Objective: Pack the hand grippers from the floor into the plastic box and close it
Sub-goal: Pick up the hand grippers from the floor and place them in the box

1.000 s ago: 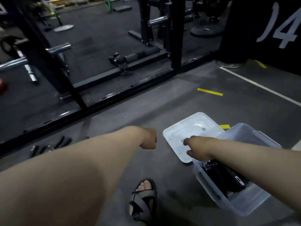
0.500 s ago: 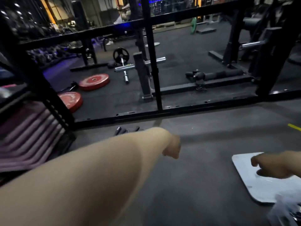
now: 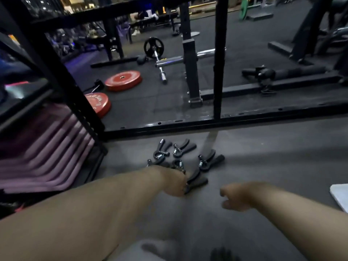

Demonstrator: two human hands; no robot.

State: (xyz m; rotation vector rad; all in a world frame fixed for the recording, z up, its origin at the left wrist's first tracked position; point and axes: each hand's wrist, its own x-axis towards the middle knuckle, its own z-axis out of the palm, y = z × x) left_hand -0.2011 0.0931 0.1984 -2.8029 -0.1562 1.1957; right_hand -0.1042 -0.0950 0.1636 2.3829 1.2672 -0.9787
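Several black hand grippers (image 3: pixel 209 160) with metal springs lie in a loose cluster on the grey floor, just in front of a black rack rail. My left hand (image 3: pixel 174 182) reaches into the near side of the cluster. Its curled fingers are on the spring end of the nearest hand gripper (image 3: pixel 197 180), and most of the fingers are hidden behind the back of the hand. To the right, my right hand (image 3: pixel 234 196) hovers over bare floor, loosely curled and holding nothing. A corner of the white box lid (image 3: pixel 341 194) shows at the right edge. The plastic box is out of view.
A black rack rail (image 3: pixel 226 122) runs across the floor behind the cluster, with an upright post (image 3: pixel 217 72) on it. Stacked pink mats (image 3: pixel 43 151) sit on a shelf at the left. Red weight plates (image 3: pixel 123 80) and a barbell (image 3: pixel 160 66) lie beyond the rail.
The view has swung left and down, away from the box. My left hand has reached the hand grippers and touches the nearest one. My right hand has left the lid and followed leftward.
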